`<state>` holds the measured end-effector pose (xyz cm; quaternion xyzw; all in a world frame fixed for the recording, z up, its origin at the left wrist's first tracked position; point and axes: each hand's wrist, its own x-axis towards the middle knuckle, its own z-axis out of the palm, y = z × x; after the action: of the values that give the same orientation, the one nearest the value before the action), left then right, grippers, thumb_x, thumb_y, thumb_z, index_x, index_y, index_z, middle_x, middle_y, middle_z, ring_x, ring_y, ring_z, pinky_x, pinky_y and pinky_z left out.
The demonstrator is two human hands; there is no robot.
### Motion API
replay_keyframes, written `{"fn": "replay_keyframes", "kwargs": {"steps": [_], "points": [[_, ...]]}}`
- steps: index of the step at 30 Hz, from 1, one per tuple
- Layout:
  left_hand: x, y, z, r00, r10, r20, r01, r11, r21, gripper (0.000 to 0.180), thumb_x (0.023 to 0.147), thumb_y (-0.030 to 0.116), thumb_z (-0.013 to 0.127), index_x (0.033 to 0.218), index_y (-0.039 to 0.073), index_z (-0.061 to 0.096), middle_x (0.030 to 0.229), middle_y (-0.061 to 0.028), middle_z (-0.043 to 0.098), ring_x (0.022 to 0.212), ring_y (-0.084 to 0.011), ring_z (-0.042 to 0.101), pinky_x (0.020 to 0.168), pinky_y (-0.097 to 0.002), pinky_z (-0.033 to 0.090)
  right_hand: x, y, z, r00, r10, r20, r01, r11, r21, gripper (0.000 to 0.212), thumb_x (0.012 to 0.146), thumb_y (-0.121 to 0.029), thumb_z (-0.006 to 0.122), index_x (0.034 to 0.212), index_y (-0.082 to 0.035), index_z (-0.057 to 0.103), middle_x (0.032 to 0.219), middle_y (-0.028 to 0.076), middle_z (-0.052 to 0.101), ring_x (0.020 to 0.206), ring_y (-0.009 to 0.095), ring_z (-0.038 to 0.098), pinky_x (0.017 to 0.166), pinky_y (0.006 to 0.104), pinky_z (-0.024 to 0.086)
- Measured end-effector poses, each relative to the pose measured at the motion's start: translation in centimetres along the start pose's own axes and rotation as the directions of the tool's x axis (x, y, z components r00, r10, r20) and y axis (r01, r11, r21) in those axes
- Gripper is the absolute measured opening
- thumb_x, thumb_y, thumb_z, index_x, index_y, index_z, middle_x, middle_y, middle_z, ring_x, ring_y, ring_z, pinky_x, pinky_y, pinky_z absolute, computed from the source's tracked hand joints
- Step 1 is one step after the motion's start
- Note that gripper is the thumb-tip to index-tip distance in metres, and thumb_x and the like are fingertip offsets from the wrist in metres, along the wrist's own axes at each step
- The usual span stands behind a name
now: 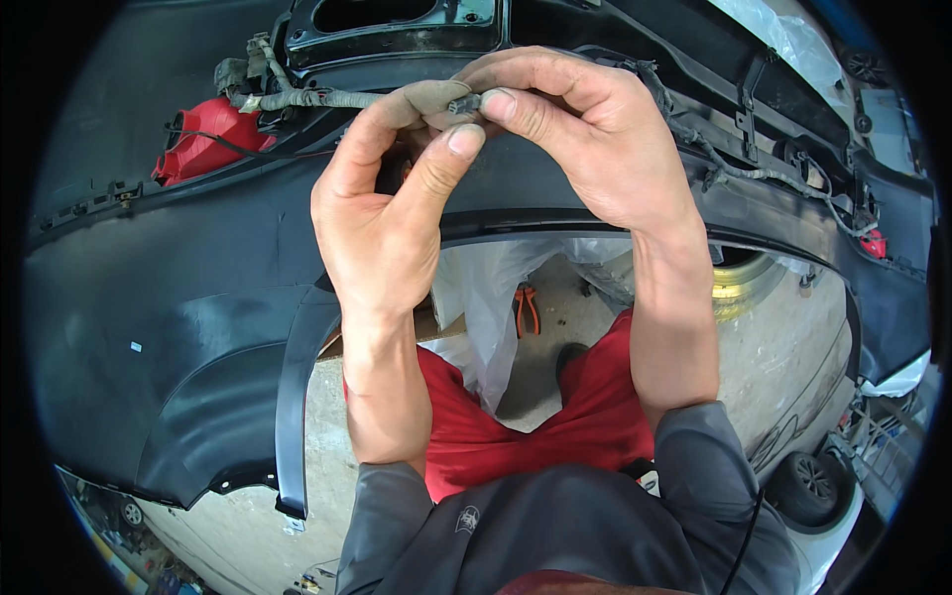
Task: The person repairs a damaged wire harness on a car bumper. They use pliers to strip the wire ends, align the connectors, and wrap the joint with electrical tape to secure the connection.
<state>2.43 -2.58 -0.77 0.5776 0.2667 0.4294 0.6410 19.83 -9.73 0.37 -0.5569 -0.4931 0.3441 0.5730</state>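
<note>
At far side, above black body panel (218, 268), small dark connector (463, 104) pinched by fingertips of left hand (389, 213) and right hand (617, 149), apparently so both ends are steadied; taped wiring harness (322, 97) laid along far edge.

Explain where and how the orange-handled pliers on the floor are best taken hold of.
Probably by the orange handles, reaching down from above and from the near side: the pliers lie on the floor with their handles pointing roughly that way. Coming in slightly from the right looks wiser, since translucent plastic sheeting is close on their left.
</note>
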Motion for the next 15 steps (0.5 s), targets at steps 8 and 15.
{"fn": "replay_keyframes", "kwargs": {"steps": [8, 15], "points": [[0.0, -1.1, 0.6, 0.964, 0.260, -0.047, -0.237, 0.929, 0.283, 0.021, 0.090, 0.001, 0.087, 0.110, 0.002, 0.081, 0.101, -0.0033, 0.077, 0.090, -0.0123, 0.065, 0.080, -0.0274, 0.054, 0.1, 1.1, -0.4, 0.998, 0.007, 0.059, -0.014, 0.992, 0.123, 0.021, 0.108, -0.004, 0.068, 0.127, 0.004, 0.072, 0.123, 0.010, 0.077, 0.114, 0.017, 0.072, 0.105, 0.0322, 0.058], [0.0, -0.8, 1.0, 0.940, 0.335, -0.059, -0.284, 0.868, 0.407, 0.021, 0.087, 0.005, 0.090, 0.106, 0.004, 0.082, 0.100, -0.0051, 0.079, 0.090, -0.0182, 0.068, 0.080, -0.0311, 0.056, 0.0, 1.1, -0.3, 0.999, -0.012, 0.049, 0.011, 0.999, 0.031, 0.020, 0.108, -0.004, 0.069, 0.126, 0.004, 0.073, 0.123, 0.010, 0.076, 0.114, 0.017, 0.071, 0.103, 0.0317, 0.058]]}}
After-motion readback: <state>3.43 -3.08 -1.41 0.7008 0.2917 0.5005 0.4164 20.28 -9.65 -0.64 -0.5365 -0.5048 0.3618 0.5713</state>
